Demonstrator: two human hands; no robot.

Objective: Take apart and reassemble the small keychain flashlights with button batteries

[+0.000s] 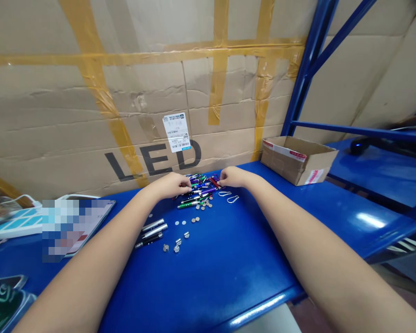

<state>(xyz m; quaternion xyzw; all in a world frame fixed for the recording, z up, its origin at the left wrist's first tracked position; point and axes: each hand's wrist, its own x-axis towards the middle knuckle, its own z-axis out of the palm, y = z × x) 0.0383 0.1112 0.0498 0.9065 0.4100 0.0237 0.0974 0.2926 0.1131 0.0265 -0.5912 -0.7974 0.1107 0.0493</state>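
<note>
At the back of the blue table (225,268), against a big carton, lies a heap of small coloured metal flashlights (197,189) in green, blue, purple and red. My left hand (175,185) reaches into the heap's left side with its fingers curled; what they grip, if anything, is hidden. My right hand (231,177) is at the heap's right side, fingers pinched by a red carabiner clip (215,182). Two silver carabiners (232,199) lie just in front of it. Small button cells (195,219) are scattered before the heap. Silver and black tubes (153,229) lie nearer, beside several small metal caps (176,248).
A large taped carton (152,101) marked LED walls off the back. An open small cardboard box (298,162) stands at the right near a blue rack post (300,92). To the left are a power strip (21,222), a tablet-like device (86,231) and a green bag (3,300).
</note>
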